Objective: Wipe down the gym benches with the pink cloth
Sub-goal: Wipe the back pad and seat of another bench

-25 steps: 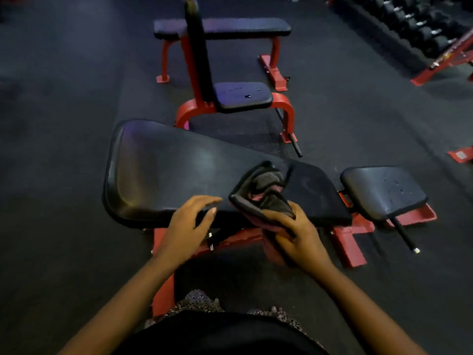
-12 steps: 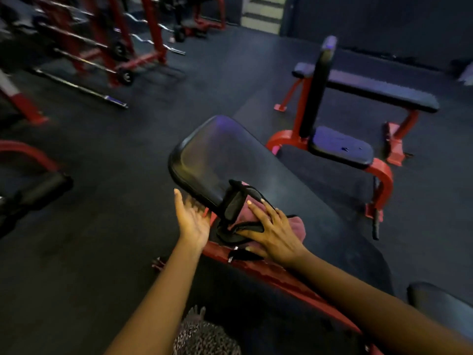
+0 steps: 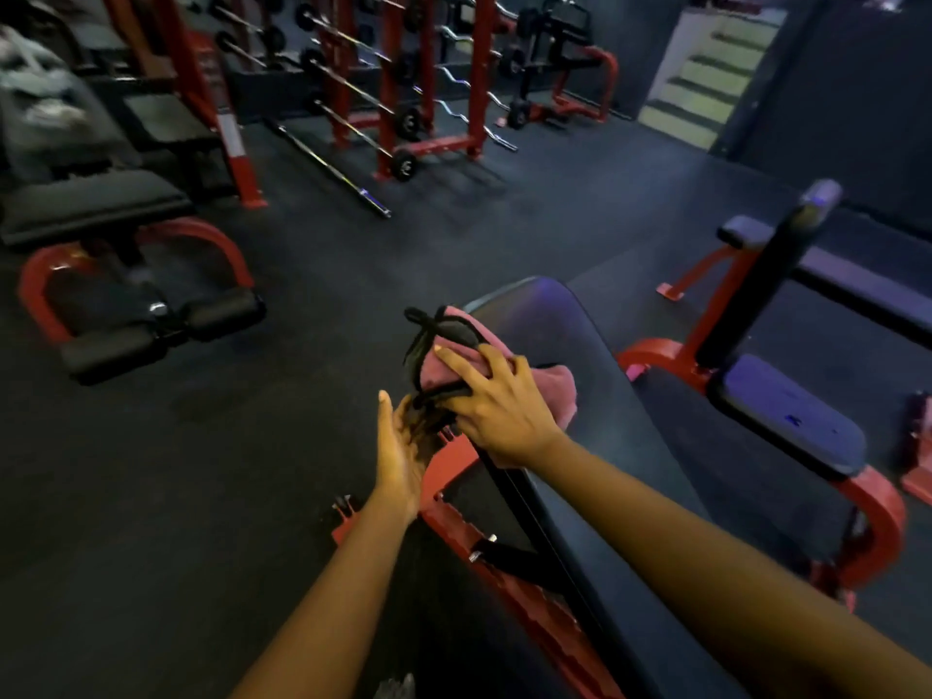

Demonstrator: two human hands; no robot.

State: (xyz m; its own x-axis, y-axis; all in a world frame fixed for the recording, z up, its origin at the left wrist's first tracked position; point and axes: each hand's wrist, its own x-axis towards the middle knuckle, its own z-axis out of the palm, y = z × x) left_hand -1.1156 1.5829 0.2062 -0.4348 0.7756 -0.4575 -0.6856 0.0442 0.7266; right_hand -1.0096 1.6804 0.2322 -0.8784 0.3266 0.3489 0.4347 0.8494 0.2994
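While the right hand [image 3: 499, 411] lies on top of the pink cloth [image 3: 561, 391], its fingers [image 3: 456, 358] are fanned wide and only lightly bent, pressing the bunched fabric down rather than clenching it. The cloth sits at the near-left edge of the black bench pad [image 3: 605, 456], close to the pad's rounded far end, with one pink corner poking out past the knuckles onto the vinyl. A black strap [image 3: 421, 340] loops up out of the bundle and runs under those spread fingers. Now the left hand [image 3: 401, 454]: released, fingers straight and together, palm turned in toward the bench, just beside the pad's edge and right below the cloth. Dark strap ends hang against that palm; the light is too dim to call it a touch. Nothing is pinched there. Below the hands the bench's red frame [image 3: 454, 464] shows. An upright seat bench [image 3: 787, 421] stands off to the right, and a red barbell rack [image 3: 403, 93] stands well back across the dark floor [image 3: 252, 446].
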